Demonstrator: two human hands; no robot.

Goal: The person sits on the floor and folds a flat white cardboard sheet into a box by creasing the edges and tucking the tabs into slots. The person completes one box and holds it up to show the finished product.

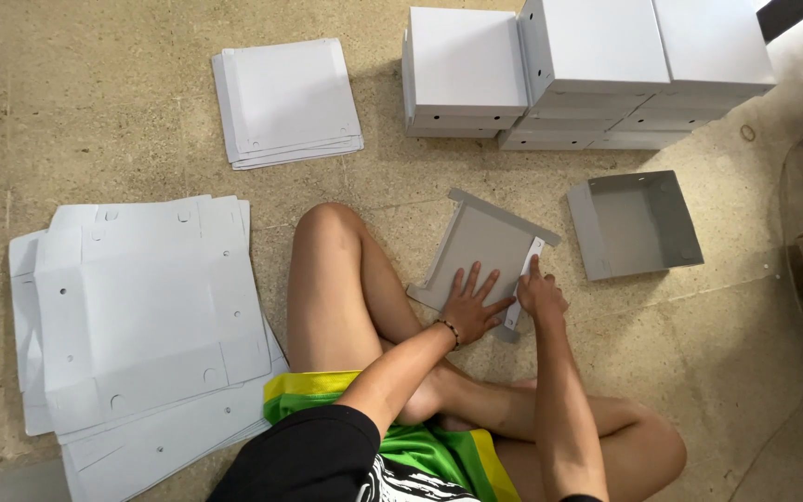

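Mid-fold, your left hand (469, 307) lies fingers spread flat on the grey box blank (480, 249) on the floor at 12 o'clock of your knees, right hand (539, 296) pinching its right flap (524, 279); next likely needs creasing it upright.

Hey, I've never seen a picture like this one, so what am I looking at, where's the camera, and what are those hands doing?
The one picture comes from a camera worn on a person's head, looking down at their own crossed legs on a speckled stone floor. The left hand presses flat on a grey, partly folded cardboard box blank. The right hand pinches that blank's white side flap. Left lies a big pile of flat white cardboard sheets; a smaller pile sits farther off. Ahead stand stacked finished white boxes and one open grey tray.
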